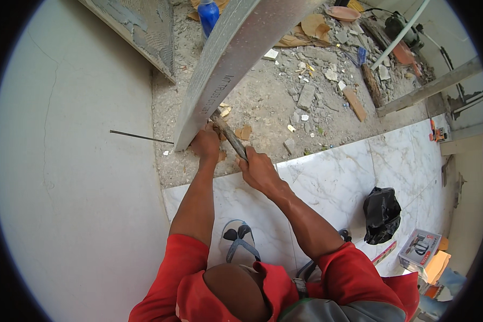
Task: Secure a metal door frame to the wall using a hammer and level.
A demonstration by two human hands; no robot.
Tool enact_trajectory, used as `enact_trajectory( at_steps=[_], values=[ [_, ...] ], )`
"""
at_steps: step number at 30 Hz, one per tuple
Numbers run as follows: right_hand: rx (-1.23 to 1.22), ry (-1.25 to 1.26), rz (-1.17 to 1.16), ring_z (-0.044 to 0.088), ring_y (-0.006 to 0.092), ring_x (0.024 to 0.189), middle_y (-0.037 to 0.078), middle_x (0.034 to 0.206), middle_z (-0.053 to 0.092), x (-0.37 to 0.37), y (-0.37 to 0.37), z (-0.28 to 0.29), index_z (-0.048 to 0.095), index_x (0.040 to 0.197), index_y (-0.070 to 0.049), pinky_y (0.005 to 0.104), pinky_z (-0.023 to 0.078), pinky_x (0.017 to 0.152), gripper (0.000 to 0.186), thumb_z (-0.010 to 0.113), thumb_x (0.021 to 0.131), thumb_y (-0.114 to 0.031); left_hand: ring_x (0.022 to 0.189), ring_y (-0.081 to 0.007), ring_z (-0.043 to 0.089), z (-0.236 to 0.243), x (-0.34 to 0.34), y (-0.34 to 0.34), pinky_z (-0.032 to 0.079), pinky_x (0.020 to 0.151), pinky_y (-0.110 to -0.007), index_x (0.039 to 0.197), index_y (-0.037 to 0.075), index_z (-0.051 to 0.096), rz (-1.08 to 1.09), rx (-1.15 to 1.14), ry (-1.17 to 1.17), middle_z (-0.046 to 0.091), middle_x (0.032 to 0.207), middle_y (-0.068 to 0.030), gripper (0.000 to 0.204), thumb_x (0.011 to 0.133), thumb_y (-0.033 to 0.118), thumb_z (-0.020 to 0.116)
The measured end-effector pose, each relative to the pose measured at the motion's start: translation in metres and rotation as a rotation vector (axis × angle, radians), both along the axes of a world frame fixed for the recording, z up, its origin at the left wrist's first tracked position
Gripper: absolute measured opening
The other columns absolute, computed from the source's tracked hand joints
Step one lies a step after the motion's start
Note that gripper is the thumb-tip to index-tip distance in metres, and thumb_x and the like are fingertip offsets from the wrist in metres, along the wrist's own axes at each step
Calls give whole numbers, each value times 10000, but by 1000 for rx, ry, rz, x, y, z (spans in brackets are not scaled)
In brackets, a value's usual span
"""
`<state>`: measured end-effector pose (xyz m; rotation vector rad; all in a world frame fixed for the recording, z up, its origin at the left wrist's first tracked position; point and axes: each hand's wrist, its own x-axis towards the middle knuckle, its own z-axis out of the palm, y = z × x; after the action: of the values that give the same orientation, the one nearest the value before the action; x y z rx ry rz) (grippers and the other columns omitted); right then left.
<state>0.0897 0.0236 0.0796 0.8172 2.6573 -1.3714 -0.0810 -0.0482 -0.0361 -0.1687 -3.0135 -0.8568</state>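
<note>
A grey metal channel (220, 80) rises at a slant from the rough floor beside the wall. My left hand (205, 142) is closed against its lower end, with fingertips partly hidden, so what it grips cannot be made out. A thin metal rod (139, 136) sticks out on the channel's wall side, roughly level with my left hand. My right hand (260, 169) is wrapped around the near end of a worn wooden handle (232, 138). The handle's far end reaches the channel, close by my left hand; any tool head there is hidden.
White marbled tiles (338, 166) meet the broken concrete floor. Rubble (308, 96), a wooden piece (354, 103) and a blue bottle (208, 19) lie beyond. A mortar-smeared board (139, 32) is at upper left. A black plastic bag (382, 216) and a box (420, 249) stand at right.
</note>
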Motion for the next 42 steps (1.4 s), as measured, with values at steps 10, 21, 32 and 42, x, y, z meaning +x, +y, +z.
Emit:
enact_trajectory(
  at_steps=[10, 21, 32, 42],
  values=[
    [-221, 427, -313, 602, 317, 626, 202, 746, 598, 30, -18, 19, 415, 1235, 65, 412, 471, 595, 428, 545, 928, -203, 1012, -271, 522, 90, 47, -67, 418, 905, -370, 1286, -5, 459, -392, 623, 311, 529, 1130, -147, 559, 821, 221, 674],
    [-150, -3, -140, 584, 523, 806, 336, 796, 603, 1, -47, -27, 379, 1226, 47, 547, 456, 712, 433, 496, 934, -252, 1322, -319, 371, 153, -42, -71, 304, 1093, -408, 1412, 68, 283, -787, 210, -263, 401, 1400, -187, 961, 611, 155, 809],
    [-342, 1277, -605, 475, 93, 528, 67, 803, 496, 4, -32, 87, 332, 1166, -37, 249, 442, 437, 334, 410, 1005, -319, 1169, -304, 528, 156, -57, -76, 392, 1013, -367, 1393, 86, 301, -715, 29, -412, 544, 1264, -169, 963, 579, 81, 815],
    [-55, 4, -198, 606, 379, 573, 225, 707, 592, 21, -68, -54, 455, 884, 19, 458, 475, 525, 336, 544, 931, -302, 1187, -304, 515, 159, -49, -72, 390, 1012, -369, 1382, 68, 305, -736, 56, -401, 544, 1266, -172, 954, 577, 71, 818]
  ],
)
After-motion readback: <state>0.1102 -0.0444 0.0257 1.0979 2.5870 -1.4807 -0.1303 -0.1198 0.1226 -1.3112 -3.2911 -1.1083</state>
